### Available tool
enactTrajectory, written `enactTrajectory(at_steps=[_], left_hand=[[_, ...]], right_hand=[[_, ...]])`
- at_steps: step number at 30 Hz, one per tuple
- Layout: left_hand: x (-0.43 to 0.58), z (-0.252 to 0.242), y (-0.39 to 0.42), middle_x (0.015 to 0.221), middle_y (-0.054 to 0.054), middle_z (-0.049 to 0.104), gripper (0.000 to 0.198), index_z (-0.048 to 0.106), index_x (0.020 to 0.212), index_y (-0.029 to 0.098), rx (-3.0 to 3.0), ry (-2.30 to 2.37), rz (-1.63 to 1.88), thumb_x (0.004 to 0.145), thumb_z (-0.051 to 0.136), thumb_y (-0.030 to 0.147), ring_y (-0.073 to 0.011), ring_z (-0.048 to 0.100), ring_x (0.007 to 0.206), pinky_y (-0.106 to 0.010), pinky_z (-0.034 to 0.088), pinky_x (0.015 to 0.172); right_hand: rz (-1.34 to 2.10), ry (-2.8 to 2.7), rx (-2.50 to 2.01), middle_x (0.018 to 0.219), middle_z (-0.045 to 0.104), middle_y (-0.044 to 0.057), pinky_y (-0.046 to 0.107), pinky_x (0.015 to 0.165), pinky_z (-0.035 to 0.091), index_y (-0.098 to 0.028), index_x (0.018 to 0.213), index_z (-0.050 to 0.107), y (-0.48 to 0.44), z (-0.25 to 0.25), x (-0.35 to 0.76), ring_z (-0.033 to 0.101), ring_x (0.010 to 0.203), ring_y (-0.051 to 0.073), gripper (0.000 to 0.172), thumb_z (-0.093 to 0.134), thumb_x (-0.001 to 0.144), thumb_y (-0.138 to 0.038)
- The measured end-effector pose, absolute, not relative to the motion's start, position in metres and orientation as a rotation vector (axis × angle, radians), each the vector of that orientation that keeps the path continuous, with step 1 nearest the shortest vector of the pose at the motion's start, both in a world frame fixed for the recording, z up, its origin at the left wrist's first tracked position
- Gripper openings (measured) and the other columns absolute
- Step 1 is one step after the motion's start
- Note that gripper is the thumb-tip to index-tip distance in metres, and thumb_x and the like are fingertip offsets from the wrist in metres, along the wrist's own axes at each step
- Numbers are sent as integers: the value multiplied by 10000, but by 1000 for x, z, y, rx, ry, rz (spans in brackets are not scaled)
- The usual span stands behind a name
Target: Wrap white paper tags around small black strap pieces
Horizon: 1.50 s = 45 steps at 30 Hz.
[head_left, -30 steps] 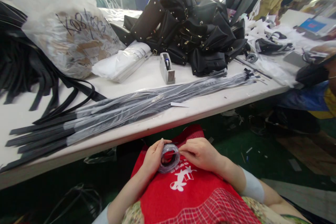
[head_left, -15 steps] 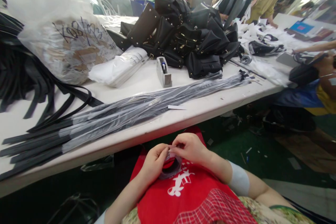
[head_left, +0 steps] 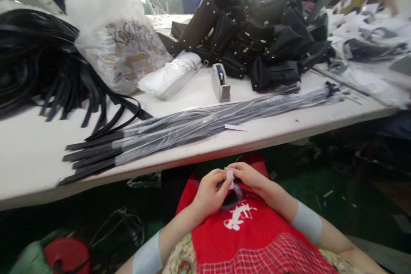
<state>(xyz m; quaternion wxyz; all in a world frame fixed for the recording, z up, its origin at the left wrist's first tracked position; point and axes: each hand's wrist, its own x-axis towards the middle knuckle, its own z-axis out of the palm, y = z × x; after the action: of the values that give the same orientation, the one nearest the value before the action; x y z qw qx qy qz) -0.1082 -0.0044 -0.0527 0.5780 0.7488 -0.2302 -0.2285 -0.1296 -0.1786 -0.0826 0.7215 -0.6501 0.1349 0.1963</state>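
Over my red apron [head_left: 236, 244], my two hands meet at a roll of clear tape [head_left: 236, 198]. The roll lies against the lap, its dark round opening facing up. My left hand [head_left: 212, 192] is closed, thumb and fingers pinching at the roll's upper edge. A small pale tab [head_left: 230, 178] stands up between the hands, against the left thumb. My right hand [head_left: 252, 176] is closed too, its fingertips gripping the far edge of the roll beside the tab. The exact grip of the right fingertips is partly hidden.
Black straps in clear sleeves [head_left: 192, 126] lie along the white table [head_left: 180, 160], with a tape dispenser [head_left: 221, 83] behind them. Black bags [head_left: 257, 34] are heaped farther back. Loose straps [head_left: 41, 64], a large plastic sack [head_left: 112, 38] and folded white bags [head_left: 170, 75] occupy the left.
The view has swung left, so everything sits farther right. The hands have shifted slightly on the roll, and the pale tab now stands upright between them.
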Motion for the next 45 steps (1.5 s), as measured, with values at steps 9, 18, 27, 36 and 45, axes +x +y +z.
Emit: enactTrajectory(at_steps=[9,18,27,36,45], left_hand=[[-107,-55,1,876,-46,538,300,603,722,181,1805,-371,-545,919,507,385,-175,534,827,-297,443,769],[-114,-51,-2,730,0,573,239,535,827,193,1641,-192,-657,839,591,425,-132,531,615,-245,430,580],[-99,-42,0,666,-48,683,445,464,996,165,1281,-103,-1297,768,628,510,-112,577,467,-173,320,406],[-104,-33,0,687,-19,667,390,453,917,190,1297,-190,-1300,733,702,427,-124,606,503,-213,445,475],[-98,-51,5,708,-39,679,382,534,892,160,1262,-228,-1259,677,774,365,-136,606,536,-233,448,512]], right_hand=[[120,100,-2014,800,702,47,297,684,467,-179,798,695,-172,-70,-134,629,748,182,191,531,869,-247],[81,36,-2093,773,716,37,272,681,464,-184,786,692,-169,-43,-137,634,724,157,202,547,907,-257],[286,-21,-1953,785,730,49,248,644,477,-154,810,733,-178,-31,-139,645,701,147,208,555,879,-237],[680,-101,-1707,815,737,39,247,660,524,-138,844,750,-195,-19,-126,664,720,153,176,745,738,-279],[94,-613,-2446,811,715,53,288,693,515,-180,825,724,-180,-16,-144,648,745,176,124,615,880,-203]])
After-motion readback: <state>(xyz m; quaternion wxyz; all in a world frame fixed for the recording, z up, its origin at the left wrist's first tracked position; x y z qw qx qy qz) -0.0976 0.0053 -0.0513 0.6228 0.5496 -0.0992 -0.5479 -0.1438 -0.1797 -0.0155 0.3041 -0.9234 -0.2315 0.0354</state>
